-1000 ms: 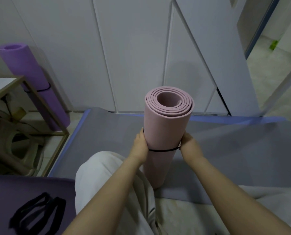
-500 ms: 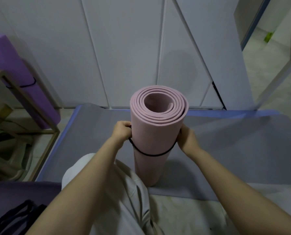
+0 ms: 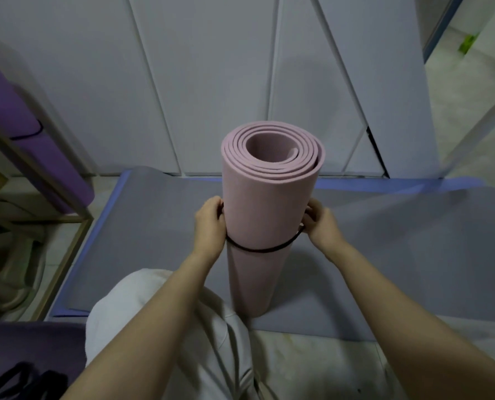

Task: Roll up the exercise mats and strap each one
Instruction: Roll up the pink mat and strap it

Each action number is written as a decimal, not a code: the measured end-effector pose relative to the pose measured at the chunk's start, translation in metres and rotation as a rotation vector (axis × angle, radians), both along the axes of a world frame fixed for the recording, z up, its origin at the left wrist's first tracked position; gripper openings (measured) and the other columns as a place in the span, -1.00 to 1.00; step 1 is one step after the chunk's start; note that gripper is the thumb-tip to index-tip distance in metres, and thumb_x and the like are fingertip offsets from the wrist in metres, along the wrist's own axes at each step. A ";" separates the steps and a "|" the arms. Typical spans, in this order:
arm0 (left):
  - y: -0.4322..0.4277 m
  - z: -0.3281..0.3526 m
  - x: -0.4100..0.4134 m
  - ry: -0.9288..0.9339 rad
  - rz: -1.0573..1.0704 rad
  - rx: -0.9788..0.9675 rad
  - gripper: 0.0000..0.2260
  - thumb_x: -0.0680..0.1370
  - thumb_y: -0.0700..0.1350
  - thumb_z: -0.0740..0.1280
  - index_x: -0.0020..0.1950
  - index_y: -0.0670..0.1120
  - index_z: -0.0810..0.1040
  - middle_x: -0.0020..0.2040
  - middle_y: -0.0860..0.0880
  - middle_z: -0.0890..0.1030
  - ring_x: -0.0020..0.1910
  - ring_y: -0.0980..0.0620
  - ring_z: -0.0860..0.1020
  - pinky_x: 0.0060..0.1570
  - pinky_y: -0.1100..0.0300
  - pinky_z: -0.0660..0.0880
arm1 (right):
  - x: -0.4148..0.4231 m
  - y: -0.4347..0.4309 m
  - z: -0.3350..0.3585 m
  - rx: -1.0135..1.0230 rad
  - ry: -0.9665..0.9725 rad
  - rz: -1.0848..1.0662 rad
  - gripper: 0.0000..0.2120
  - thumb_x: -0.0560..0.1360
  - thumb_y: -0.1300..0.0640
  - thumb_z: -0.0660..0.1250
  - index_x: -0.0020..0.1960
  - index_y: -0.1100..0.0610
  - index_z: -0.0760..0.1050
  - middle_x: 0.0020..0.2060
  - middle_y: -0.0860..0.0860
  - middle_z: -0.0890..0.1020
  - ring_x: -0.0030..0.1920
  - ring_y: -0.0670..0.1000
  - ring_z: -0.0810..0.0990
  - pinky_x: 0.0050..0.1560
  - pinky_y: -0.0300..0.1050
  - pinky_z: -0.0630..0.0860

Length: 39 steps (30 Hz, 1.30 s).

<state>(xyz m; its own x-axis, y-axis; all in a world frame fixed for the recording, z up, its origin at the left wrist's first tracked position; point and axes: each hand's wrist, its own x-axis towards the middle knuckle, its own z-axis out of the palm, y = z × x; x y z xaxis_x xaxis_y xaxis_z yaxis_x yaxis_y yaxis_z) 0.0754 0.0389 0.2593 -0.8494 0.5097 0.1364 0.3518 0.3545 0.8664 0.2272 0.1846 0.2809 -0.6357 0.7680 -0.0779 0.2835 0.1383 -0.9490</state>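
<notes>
Pink mat [image 3: 269, 209]: rolled into a tight spiral, standing upright on its end, spiral opening facing up. Base rests on the grey mat [image 3: 413, 255], just beside the person's knee in pale trousers [image 3: 165, 319].

Black strap [image 3: 262, 249]: thin elastic loop around the pink mat a little below its middle, sagging low at the front and rising toward each hand at the sides.

Left hand [image 3: 211, 223]: pressed against the left side of the roll; fingers [image 3: 216, 203] curled in close around the strap where it meets the mat. Fingertips lie against the roll's wall, so the exact pinch is partly hidden.

Right hand [image 3: 321, 223]: at the right side of the roll; fingers [image 3: 309, 216] bunched nearly closed, pinching the strap and drawing it slightly out from the mat's surface.

Grey mat: laid flat and unrolled on the floor, blue edge along its far and left borders, reaching to the white panelled wall [image 3: 211, 67].

Purple mat [image 3: 18, 116]: rolled, ringed by a dark band, leaning at the left against the wall behind a wooden frame [image 3: 38, 174].

Spare black straps [image 3: 18, 379]: lying on a dark purple surface at lower left.
</notes>
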 end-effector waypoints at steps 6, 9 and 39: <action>-0.008 0.006 0.019 0.077 -0.077 -0.174 -0.72 0.61 -0.04 -0.07 0.15 -0.06 0.37 0.08 -0.11 0.40 -0.01 -0.15 0.37 -0.03 0.14 0.18 | 0.001 -0.032 -0.023 0.004 0.047 -0.059 -0.76 0.49 0.07 0.20 -0.10 -0.13 0.64 -0.16 -0.22 0.66 -0.07 -0.13 0.53 0.09 -0.11 0.46; -0.013 0.010 0.022 0.005 -0.112 -0.106 -0.77 0.65 -0.05 0.00 0.17 -0.04 0.39 0.06 0.01 0.48 0.01 -0.14 0.45 -0.01 0.06 0.33 | 0.002 -0.035 -0.028 -0.026 -0.031 -0.086 -0.79 0.53 0.02 0.19 -0.04 -0.18 0.60 -0.11 -0.17 0.64 -0.09 -0.11 0.52 0.06 -0.10 0.46; -0.005 0.000 0.030 -0.677 -0.134 -0.158 -0.70 0.59 -0.32 0.11 0.29 -0.16 0.41 0.02 -0.16 0.54 -0.24 -0.03 0.51 -0.16 0.07 0.57 | 0.027 -0.038 -0.050 -0.169 -0.309 -0.213 -0.75 0.51 0.43 0.20 -0.21 0.12 0.41 -0.27 0.13 0.56 -0.33 0.11 0.54 -0.47 -0.28 0.49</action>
<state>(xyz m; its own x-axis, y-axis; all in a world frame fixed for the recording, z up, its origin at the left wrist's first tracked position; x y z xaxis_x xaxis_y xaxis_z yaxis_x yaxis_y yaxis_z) 0.1058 0.0334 0.2597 -0.6498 0.5860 -0.4841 -0.1967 0.4855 0.8518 0.2537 0.1464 0.2311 -0.3904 0.8401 -0.3767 0.5641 -0.1050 -0.8190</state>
